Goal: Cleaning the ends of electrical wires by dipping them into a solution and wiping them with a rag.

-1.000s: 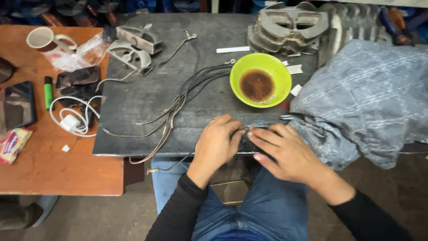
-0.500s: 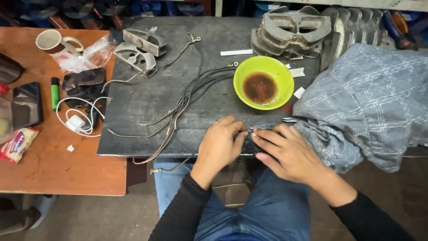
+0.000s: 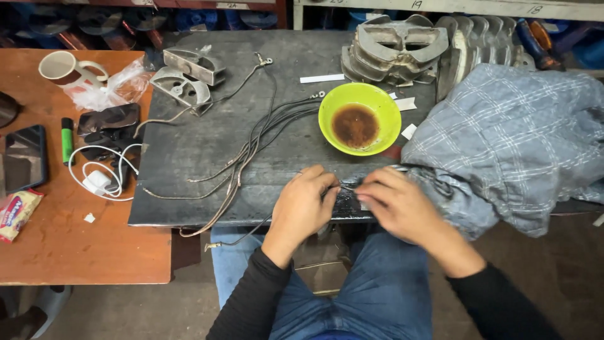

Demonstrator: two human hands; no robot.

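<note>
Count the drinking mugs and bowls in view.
2: one white mug at the orange table's far left corner, one green bowl on the dark bench beyond the hands. Others may be hidden.

A thin, dark length of wire [image 3: 347, 187] lay stretched across the front edge of the dark grey metal bench, pinched at both ends, its middle barely visible between fingertips

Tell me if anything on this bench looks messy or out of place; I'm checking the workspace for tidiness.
A bundle of wires trails across the dark worktop and hangs over its front edge. A grey checked cloth lies crumpled at the right, drooping off the edge. Both hands pinch something small there; nothing looks spilled.
</note>
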